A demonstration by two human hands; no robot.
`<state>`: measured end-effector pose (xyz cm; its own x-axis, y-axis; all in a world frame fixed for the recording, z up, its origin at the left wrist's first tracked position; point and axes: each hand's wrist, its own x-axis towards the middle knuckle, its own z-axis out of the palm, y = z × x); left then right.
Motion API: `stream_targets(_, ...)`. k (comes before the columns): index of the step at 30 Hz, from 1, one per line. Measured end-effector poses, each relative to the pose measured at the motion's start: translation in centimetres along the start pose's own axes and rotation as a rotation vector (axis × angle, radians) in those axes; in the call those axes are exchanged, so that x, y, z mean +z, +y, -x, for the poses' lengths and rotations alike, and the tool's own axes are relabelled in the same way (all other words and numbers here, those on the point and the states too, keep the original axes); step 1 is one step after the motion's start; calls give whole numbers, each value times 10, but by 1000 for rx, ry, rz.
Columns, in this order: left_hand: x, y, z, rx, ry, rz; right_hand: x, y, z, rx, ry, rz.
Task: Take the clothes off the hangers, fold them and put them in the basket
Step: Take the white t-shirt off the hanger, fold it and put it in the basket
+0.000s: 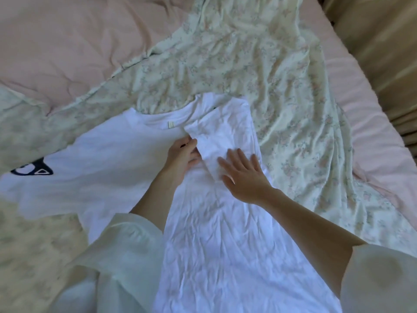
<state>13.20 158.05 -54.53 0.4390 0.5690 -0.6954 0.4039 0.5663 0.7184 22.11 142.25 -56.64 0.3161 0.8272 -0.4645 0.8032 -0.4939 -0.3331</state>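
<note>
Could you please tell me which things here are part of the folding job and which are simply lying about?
Part of the job:
white T-shirt, laid flat, right side folded in
left hand, fingers pinching the folded sleeve's edge
right hand, flat on the folded sleeve

Lying about:
floral sheet
pink quilt
curtain

No hangers or basket in view.

Single head-worn wide-angle view, looking forward and steeply down from above person's forearms. Close range: white T-shirt on floral sheet fills centre; both sleeves enter from bottom edge. Frame edges curve. No second view.
</note>
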Motion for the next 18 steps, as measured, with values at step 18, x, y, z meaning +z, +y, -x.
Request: stream_targets(18,-264,-63,87,-172,808,533,71,-197,-17,-155,-154,-55)
